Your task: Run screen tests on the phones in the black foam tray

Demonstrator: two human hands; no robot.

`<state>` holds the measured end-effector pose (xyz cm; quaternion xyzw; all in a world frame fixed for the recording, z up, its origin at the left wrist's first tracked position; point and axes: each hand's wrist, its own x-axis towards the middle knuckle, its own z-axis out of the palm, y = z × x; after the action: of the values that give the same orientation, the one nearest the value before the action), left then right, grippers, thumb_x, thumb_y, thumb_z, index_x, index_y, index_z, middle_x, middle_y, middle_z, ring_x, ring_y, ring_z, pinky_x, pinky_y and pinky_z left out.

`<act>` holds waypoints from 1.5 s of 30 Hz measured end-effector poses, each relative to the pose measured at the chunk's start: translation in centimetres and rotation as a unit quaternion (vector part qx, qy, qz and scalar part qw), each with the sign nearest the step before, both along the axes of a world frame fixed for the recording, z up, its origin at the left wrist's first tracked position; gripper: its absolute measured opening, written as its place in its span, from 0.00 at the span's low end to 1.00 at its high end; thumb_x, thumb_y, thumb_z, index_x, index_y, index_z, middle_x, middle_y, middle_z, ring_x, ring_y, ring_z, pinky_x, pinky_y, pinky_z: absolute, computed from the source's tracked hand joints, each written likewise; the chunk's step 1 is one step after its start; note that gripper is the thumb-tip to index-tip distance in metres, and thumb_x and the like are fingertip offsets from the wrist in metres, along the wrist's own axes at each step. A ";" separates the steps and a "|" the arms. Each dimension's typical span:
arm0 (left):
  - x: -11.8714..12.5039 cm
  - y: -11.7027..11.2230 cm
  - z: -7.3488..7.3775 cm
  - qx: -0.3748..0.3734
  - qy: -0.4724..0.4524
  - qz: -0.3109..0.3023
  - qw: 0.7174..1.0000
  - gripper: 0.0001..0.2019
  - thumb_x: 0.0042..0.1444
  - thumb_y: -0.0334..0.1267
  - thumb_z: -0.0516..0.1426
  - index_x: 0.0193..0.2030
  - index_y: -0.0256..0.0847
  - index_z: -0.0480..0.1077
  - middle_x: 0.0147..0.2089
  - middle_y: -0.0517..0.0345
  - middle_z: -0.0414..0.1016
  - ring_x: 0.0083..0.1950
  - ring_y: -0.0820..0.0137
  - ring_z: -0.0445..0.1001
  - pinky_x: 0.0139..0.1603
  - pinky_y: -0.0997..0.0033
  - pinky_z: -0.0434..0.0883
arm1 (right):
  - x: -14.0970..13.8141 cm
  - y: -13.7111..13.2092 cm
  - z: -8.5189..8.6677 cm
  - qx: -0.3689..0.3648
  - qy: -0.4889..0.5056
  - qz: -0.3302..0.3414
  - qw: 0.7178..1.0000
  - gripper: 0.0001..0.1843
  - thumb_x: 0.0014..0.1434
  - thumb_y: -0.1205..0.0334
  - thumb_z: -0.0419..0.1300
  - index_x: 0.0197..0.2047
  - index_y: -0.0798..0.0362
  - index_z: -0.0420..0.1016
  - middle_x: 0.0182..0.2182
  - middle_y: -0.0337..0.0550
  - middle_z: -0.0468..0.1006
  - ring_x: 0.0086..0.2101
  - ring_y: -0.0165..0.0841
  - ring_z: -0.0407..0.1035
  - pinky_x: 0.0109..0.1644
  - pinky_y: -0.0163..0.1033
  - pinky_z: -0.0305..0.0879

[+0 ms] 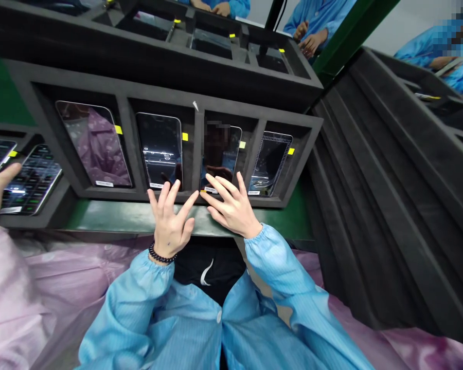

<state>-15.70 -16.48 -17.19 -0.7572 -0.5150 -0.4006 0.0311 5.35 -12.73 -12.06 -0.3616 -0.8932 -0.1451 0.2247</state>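
Note:
A black foam tray (195, 105) lies before me, with glossy screen panels in its compartments. My left hand (170, 218) spreads its fingers over the tray's front rim, the tips at the lower edge of the second screen panel (160, 144). My right hand (233, 205) is also spread, its fingertips over the lower part of the third screen panel (229, 154); whether they press on it I cannot tell. To the right lies a screen panel with a dotted border (270, 159), and at the far left a screen panel reflecting pink cloth (94, 144). Yellow tabs stick out beside the panels.
Behind stands another foam tray (270, 77) with panels. Stacked black foam trays (370, 180) rise on the right. At left, a person's hand (0, 185) hovers by another tray's panel (34, 177). The green bench edge (111, 218) runs in front. Other people in blue sleeves work opposite.

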 end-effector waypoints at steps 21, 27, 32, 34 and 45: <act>0.8 0.4 0.9 0.005 -0.085 0.003 0.996 0.25 0.70 0.46 0.42 0.69 0.50 0.66 0.79 0.54 0.50 0.81 0.54 0.44 0.82 0.41 0.36 | 6.3 -1.2 -0.3 0.102 0.178 -0.129 0.970 0.19 0.71 0.58 0.50 0.50 0.44 0.84 0.64 0.44 0.73 0.59 0.41 0.68 0.74 0.57 0.53; 1.2 0.7 0.8 0.019 -0.093 0.018 0.995 0.24 0.70 0.44 0.44 0.68 0.48 0.68 0.78 0.51 0.53 0.81 0.56 0.46 0.82 0.41 0.40 | 2.6 -0.3 0.0 0.052 0.039 -0.007 0.998 0.16 0.71 0.54 0.55 0.52 0.46 0.81 0.64 0.45 0.74 0.63 0.38 0.65 0.78 0.59 0.37; 1.4 0.1 0.9 0.024 -0.157 0.064 0.985 0.24 0.70 0.45 0.43 0.62 0.43 0.73 0.74 0.47 0.61 0.79 0.55 0.52 0.82 0.42 0.46 | 2.9 -0.3 0.1 0.083 0.123 -0.015 0.989 0.16 0.70 0.58 0.53 0.50 0.48 0.82 0.60 0.47 0.78 0.59 0.38 0.68 0.76 0.56 0.47; 1.5 0.0 1.2 0.015 -0.175 0.064 0.982 0.24 0.70 0.45 0.44 0.63 0.43 0.73 0.73 0.47 0.61 0.79 0.55 0.52 0.82 0.43 0.45 | 3.5 -0.6 0.0 0.094 0.155 -0.028 0.983 0.16 0.69 0.59 0.52 0.46 0.48 0.83 0.58 0.47 0.80 0.57 0.38 0.69 0.74 0.55 0.53; 0.7 15.7 14.4 0.111 -0.198 0.065 0.972 0.30 0.69 0.55 0.36 0.63 0.43 0.67 0.74 0.58 0.59 0.82 0.65 0.42 0.83 0.52 0.24 | 2.5 0.0 1.6 0.095 0.158 -0.063 0.981 0.16 0.67 0.64 0.53 0.38 0.47 0.83 0.58 0.43 0.79 0.56 0.39 0.70 0.73 0.58 0.55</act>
<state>-14.99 -0.74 -2.75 -0.6199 -0.5113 -0.5940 0.0384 7.87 -12.75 -10.44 -0.4129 -0.8037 -0.1841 0.3869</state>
